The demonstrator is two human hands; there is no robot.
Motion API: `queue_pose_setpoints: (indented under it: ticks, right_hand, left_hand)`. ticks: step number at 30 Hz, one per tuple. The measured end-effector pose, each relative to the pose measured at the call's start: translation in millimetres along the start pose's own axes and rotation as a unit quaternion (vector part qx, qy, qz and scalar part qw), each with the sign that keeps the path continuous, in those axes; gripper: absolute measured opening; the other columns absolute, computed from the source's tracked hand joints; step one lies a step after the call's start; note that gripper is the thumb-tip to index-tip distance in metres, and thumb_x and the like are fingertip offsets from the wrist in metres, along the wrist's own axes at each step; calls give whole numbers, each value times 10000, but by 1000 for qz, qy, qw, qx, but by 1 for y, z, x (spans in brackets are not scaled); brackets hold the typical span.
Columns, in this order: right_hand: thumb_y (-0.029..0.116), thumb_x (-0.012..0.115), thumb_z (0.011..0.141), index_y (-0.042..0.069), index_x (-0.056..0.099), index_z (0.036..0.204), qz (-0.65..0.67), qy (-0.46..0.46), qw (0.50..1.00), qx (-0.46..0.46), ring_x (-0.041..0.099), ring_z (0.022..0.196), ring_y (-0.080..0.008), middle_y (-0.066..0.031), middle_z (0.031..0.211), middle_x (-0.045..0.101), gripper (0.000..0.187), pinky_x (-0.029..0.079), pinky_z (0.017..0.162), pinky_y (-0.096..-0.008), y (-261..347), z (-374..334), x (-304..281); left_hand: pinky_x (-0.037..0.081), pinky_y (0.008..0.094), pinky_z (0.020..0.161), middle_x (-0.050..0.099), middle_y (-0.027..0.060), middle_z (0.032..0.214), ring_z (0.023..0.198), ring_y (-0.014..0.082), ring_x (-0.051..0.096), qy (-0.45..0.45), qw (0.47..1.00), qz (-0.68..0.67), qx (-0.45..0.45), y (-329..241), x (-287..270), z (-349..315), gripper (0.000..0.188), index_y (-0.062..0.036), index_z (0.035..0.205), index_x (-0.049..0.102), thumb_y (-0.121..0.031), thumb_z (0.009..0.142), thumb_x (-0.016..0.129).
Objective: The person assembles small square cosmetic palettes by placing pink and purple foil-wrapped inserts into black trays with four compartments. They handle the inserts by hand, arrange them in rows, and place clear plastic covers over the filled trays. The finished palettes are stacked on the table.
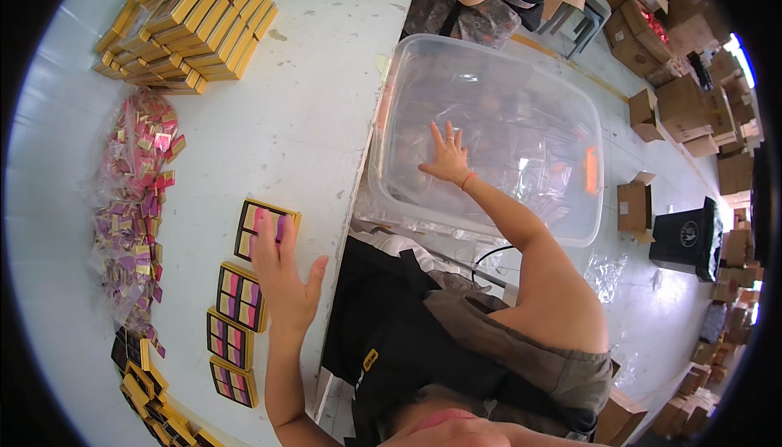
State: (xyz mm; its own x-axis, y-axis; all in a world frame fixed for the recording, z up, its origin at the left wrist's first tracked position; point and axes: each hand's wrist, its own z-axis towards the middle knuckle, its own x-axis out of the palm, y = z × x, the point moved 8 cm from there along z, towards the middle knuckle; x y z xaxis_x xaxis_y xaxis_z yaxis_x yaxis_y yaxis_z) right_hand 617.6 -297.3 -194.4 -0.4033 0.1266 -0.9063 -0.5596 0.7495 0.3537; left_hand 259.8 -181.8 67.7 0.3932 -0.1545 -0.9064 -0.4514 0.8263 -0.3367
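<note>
Lying near the edge of the white desk (191, 251), a flat gold-edged box (246, 233) with a dark, divided face and pink, purple and cream contents is partly covered by the left hand (285, 276). Its fingers are held long and slightly parted, the thumb set well out to the side, and nothing is clasped; whether the face is pressed or merely overhung cannot be told. Below it on the desk, three similar boxes (229, 339) are laid out in a column. By its look, the box may be judged light and fairly stiff, its frame likely smooth enough to slide, while the coloured contents might be disturbed if the face were pushed. A hold is best taken by two opposite gold edges, with the middle left free of pressure. The right hand (448, 156) is spread wide over a large translucent bin (377, 149), close above or against the clear plastic pieces (525, 174) inside; whether one is pinched cannot be made out. These pieces are judged to be very light, thin, slippery and easily creased, so they would best be lifted singly by a rim, with only a gentle pinch applied.
</note>
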Motion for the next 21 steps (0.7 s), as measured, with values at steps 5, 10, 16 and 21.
queue_pose_setpoints:
  ticks: [5, 10, 16, 21]
  right_hand:
    - [330, 808, 647, 205, 266, 1542, 12, 47, 998, -50, 251, 1404, -466, -238, 1570, 221, 1054, 340, 1040, -642, -4, -14, -38]
    - [324, 790, 606, 193, 288, 1539, 351, 135, 912, -161, 343, 1372, -339, -215, 1549, 281, 1067, 424, 1011, -502, -12, -26, -78]
    - [372, 736, 654, 140, 148, 1577, 718, 396, 493, -292, 291, 1426, -333, -233, 1586, 187, 1119, 430, 1011, -477, 84, -114, -175]
    - [380, 693, 701, 139, 197, 1568, 738, 547, 310, -245, 384, 1375, -374, -271, 1497, 364, 1028, 395, 1038, -543, 154, -142, -170]
  left_hand:
    - [377, 456, 1054, 420, 234, 1475, 1305, 390, 454, 1, 996, -81, 31, -38, 20, 13, 523, -22, 1335, 559, -271, 894, 687]
    - [347, 459, 1099, 427, 240, 1465, 1344, 395, 426, 76, 955, -287, -17, -72, 110, 55, 639, -24, 1376, 496, -271, 840, 742]
    - [250, 555, 1131, 320, 223, 1530, 1424, 396, 289, -83, 975, -194, 63, -119, 93, 99, 1051, -56, 1502, 282, -367, 677, 855]
    - [273, 541, 1099, 390, 180, 1459, 1338, 386, 365, -95, 981, -161, 49, -94, 39, 70, 1134, -62, 1492, 307, -370, 576, 902]
